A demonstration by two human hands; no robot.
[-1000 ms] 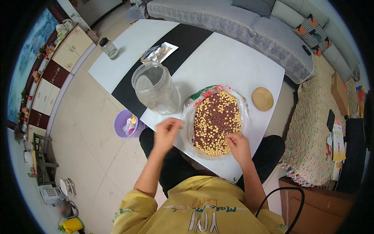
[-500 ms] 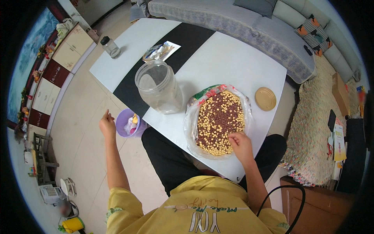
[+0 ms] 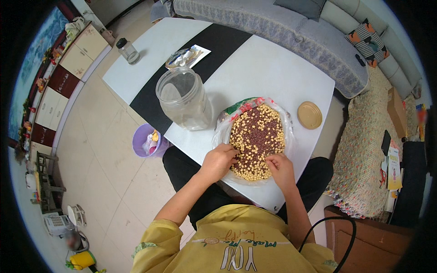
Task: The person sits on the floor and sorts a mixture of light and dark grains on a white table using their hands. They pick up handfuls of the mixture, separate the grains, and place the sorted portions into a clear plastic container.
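A round tray lined with crinkled clear plastic sits at the white table's near edge, heaped with small yellow and dark brown beans. The left hand and right hand rest on the heap's near rim, fingers curled down into the beans; whether either pinches any cannot be told.

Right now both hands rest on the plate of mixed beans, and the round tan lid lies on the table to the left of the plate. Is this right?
Not quite. The head view shows the tan lid to the right of the plate, not left. The left hand and right hand do rest on the beans.
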